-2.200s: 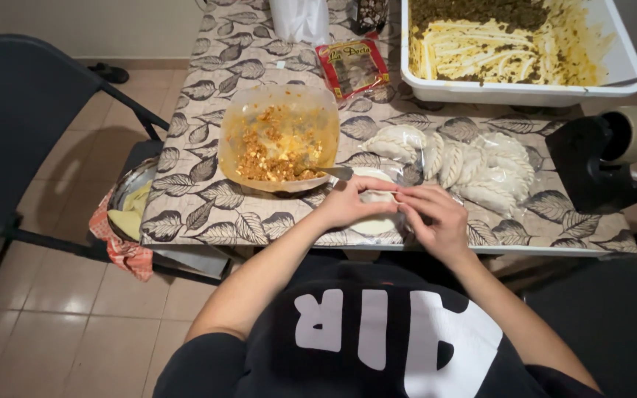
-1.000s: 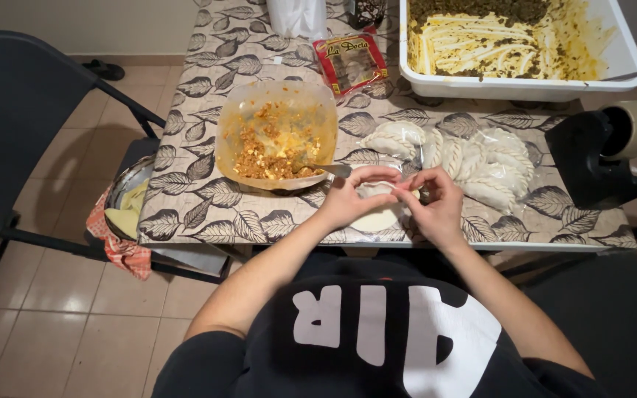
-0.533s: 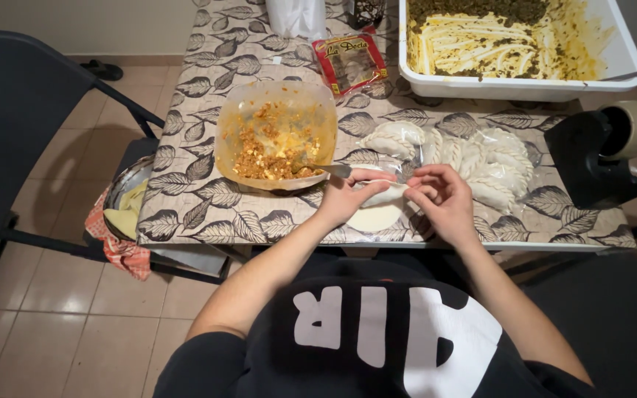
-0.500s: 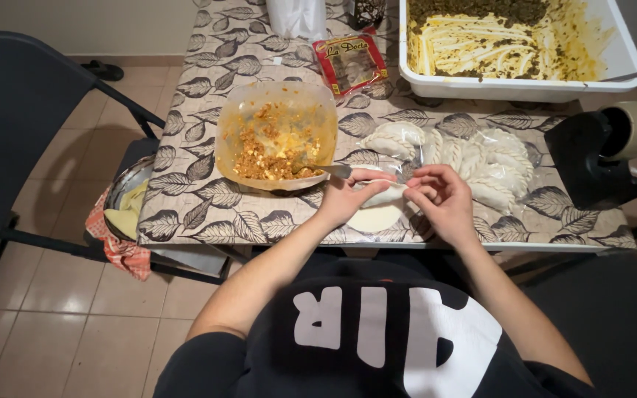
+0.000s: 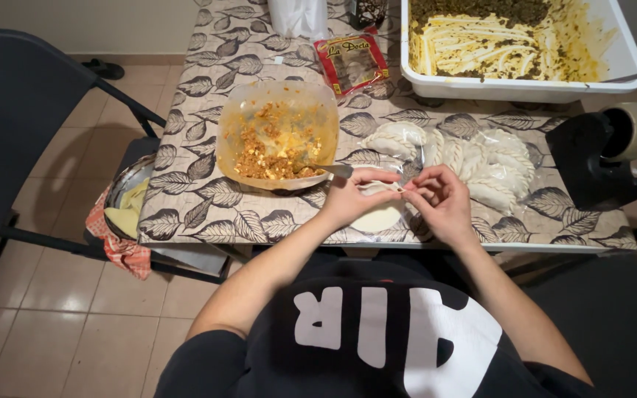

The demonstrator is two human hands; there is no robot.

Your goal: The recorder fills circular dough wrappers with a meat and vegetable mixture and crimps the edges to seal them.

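Near the lower middle of the frame, the left hand [image 5: 354,199] and the right hand [image 5: 440,203] meet over a pale round of dough [image 5: 377,214], folded into a half-moon at the near edge of the table [image 5: 208,199]. The fingers [image 5: 414,193] of the right hand pinch the upper rim of the dough, and the thumb and forefinger of the left hand press on that same rim just beside them; the rest of the dough hangs below and between the two palms.

Just above the hands, right of centre, lies a cluster of finished crimped pastries [image 5: 473,158]. Left of them stands a clear bowl of crumbly orange filling [image 5: 278,136] with a spoon handle [image 5: 333,171] sticking out towards the left hand. A white tub [image 5: 517,88] with smeared filling sits at the upper right.
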